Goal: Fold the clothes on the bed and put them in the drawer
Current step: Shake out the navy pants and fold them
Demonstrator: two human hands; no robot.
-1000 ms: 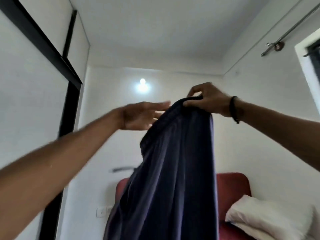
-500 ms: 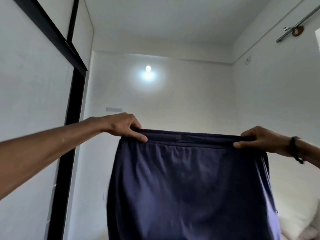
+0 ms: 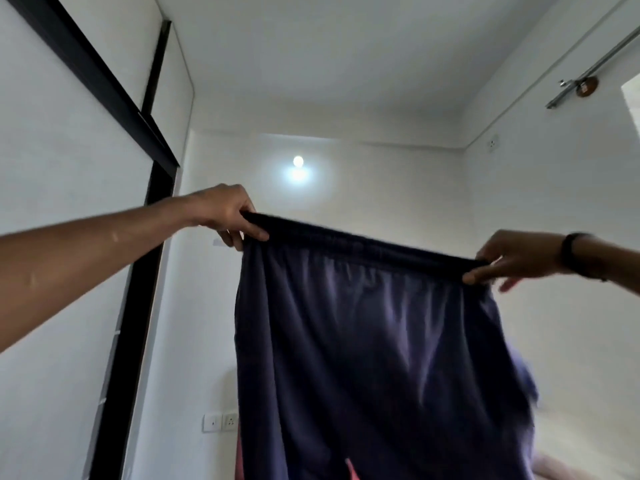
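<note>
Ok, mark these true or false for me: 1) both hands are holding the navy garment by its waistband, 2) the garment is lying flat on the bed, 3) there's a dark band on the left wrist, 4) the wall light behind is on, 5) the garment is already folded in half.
1) True. The left hand and right hand each pinch an end of the waistband of the navy garment.
2) False. It hangs in the air, held up and spread between the hands.
3) False. The dark band is on the right wrist.
4) True. The wall light glows.
5) False. It hangs open at full width, not folded.
</note>
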